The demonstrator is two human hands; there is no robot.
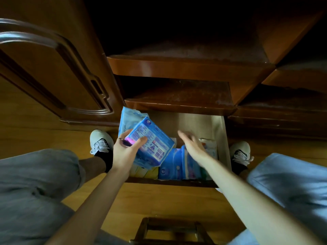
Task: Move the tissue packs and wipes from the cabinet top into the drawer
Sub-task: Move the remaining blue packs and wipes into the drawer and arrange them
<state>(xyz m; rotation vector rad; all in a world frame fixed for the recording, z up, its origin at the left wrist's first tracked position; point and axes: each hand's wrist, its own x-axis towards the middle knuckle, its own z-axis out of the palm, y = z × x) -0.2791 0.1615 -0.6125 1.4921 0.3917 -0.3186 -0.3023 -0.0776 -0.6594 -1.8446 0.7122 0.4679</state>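
Down between my knees the drawer [222,138] stands pulled out of the dark wooden cabinet [177,68], and both my hands hang over it. My left hand [126,150] holds two blue tissue packs [150,140] together, thumb curled over the printed face of the upper one, fingers beneath; the back pack [130,119] sticks out past it toward the cabinet. This pair is tilted and sits above the drawer's left side, not yet resting inside. My right hand [192,145] carries nothing: its grip is wide, fingers straight and spread, palm turned toward the left, hovering over the middle of the drawer. It is somewhat blurred.

Inside the drawer, blue packs [174,165] stand packed on edge against the near wall. A yellowish pack [150,172] shows under my left wrist, and a pale pack [210,145] lies beyond my right hand by the right wall. My white shoes [100,141] sit on the wooden floor either side of the drawer, and a small wooden stool [173,230] is just below my forearms.
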